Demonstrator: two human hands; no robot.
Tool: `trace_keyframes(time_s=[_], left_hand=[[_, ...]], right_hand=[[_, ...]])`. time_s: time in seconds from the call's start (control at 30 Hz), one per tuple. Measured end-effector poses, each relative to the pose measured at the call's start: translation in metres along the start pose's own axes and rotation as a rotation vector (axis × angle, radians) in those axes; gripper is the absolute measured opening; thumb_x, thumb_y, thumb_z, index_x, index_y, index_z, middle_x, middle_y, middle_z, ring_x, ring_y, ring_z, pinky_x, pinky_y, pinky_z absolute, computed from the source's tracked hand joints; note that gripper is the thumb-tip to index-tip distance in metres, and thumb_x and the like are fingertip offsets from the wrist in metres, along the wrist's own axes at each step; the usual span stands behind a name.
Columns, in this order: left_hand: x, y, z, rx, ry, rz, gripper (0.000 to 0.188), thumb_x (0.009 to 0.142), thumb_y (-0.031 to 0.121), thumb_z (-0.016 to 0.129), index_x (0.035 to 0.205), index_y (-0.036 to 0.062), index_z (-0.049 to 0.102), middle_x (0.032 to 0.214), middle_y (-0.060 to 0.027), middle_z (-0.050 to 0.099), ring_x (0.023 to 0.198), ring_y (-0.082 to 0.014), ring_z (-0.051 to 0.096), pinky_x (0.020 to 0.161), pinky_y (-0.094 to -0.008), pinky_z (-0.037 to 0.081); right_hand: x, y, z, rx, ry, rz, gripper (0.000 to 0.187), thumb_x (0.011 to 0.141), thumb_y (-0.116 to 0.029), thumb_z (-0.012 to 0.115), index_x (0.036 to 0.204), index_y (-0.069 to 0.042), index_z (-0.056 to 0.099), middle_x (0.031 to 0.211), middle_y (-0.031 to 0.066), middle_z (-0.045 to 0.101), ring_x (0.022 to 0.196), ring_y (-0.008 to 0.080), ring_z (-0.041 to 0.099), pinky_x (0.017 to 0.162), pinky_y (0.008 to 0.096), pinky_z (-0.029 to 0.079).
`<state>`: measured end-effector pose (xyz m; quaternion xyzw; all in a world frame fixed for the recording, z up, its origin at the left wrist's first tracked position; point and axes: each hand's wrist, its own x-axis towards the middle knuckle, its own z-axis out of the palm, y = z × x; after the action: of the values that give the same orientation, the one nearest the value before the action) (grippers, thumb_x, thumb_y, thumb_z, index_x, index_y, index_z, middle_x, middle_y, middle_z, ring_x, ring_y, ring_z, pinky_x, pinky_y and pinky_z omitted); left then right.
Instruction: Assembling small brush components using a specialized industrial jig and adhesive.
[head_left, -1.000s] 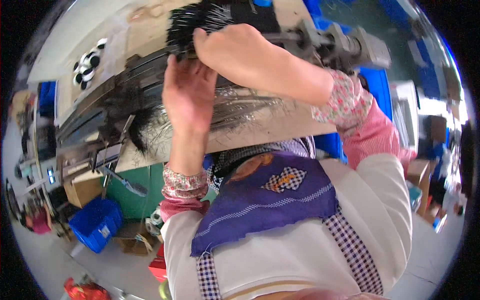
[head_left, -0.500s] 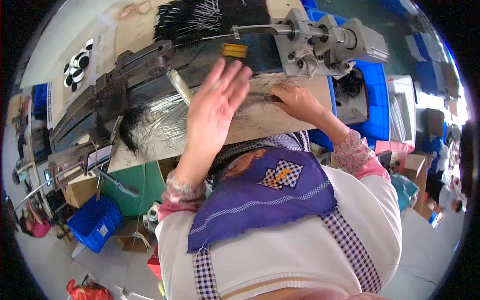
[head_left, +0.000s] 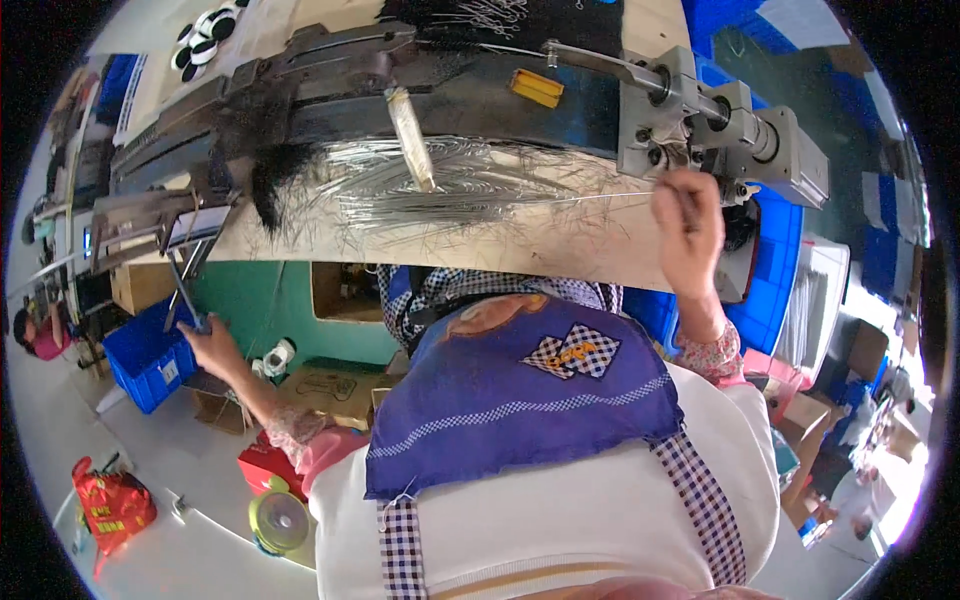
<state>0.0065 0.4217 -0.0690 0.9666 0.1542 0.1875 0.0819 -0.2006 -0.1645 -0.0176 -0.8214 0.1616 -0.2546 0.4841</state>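
My right hand (head_left: 690, 235), slightly blurred, is raised at the bench's right end, its fingers pinched around one end of a thin metal wire (head_left: 605, 197). The wire runs left toward a heap of loose silvery wires (head_left: 375, 190) on the wooden bench top. Low on the left, below the bench edge, my left hand (head_left: 215, 352) is closed on the lever handle (head_left: 188, 295) of a metal fixture (head_left: 130, 228). A tape-wrapped handle (head_left: 409, 140) stands out from the dark machine bed (head_left: 460, 95) above the wires.
A grey motor-and-shaft unit (head_left: 735, 125) sits at the bed's right end. On the bed lies a small yellow block (head_left: 538, 87). Black-and-white rolls (head_left: 205, 40) lie at the far left. Blue bins (head_left: 150, 360) stand at left and right, below the bench.
My left hand has left the wires and moved down-left to the lever handle. My right hand has moved right, drawing a wire out. The view has shifted, and the lever handle sits differently.
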Motion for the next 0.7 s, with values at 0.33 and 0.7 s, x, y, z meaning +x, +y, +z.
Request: trace_keyframes(time_s=[0.33, 0.7], left_hand=[[-0.139, 0.293, -0.106, -0.991, -0.594, 0.949, 0.052, 0.092, 0.025, 0.054, 0.133, -0.0034, 0.04, 0.126, -0.0237, 0.053, 0.122, -0.0377, 0.049, 0.104, -0.0395, 0.035], [-0.149, 0.322, -0.05, -1.37, -0.961, 0.293, 0.023, 0.101, 0.022, 0.04, 0.099, 0.002, 0.052, 0.089, -0.0036, 0.046, 0.073, -0.0134, 0.048, 0.067, -0.0285, 0.046]], right_hand=[[0.042, -0.088, 0.023, 0.021, -0.236, -0.285, 0.015, 0.082, -0.005, 0.068, 0.093, -0.002, 0.06, 0.086, 0.007, 0.063, 0.08, 0.016, 0.064, 0.07, 0.0275, 0.049], [0.123, -0.068, 0.057, -0.453, -0.21, -0.708, 0.021, 0.074, 0.0, 0.06, 0.094, -0.004, 0.062, 0.087, 0.009, 0.058, 0.081, 0.0268, 0.061, 0.07, 0.0344, 0.053]])
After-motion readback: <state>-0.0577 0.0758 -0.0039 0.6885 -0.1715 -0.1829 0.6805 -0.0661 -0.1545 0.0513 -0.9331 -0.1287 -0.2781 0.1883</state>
